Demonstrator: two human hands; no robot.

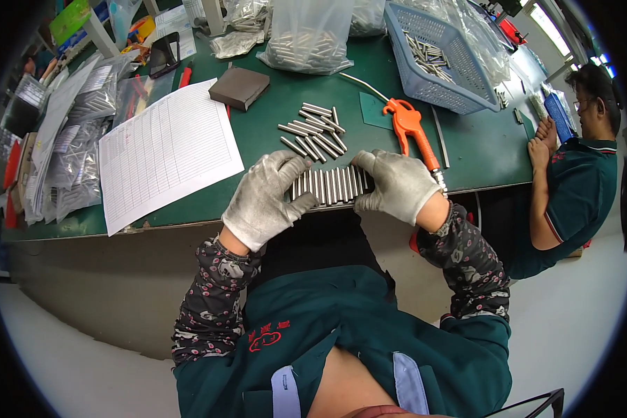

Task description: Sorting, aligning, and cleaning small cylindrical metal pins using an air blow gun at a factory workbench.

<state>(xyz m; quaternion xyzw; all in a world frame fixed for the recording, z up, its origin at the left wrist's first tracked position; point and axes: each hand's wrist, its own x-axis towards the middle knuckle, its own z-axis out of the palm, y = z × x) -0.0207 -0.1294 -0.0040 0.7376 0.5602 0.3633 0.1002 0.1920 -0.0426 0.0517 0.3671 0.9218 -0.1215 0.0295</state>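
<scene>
A row of short steel pins (pixel 330 186) stands side by side at the table's front edge, between my two gloved hands. My left hand (pixel 266 195), in a grey-white glove, closes on the row's left end with thumb and fingers. At the right end my right hand (pixel 399 184), gloved alike, grips the row in the same way. Just beyond the row lies a loose heap of similar steel pins (pixel 315 132), pointing several ways. An orange air blow gun (pixel 411 132) with a thin metal nozzle rests beyond my right hand.
A printed form sheet (pixel 171 157) covers the table's left part, with a dark brown block (pixel 239 88) at its corner. Behind are a blue plastic basket (pixel 425 63) of pins and a clear bag (pixel 309 42) of pins. Bagged parts (pixel 76 164) lie far left. A co-worker (pixel 571 174) sits at right.
</scene>
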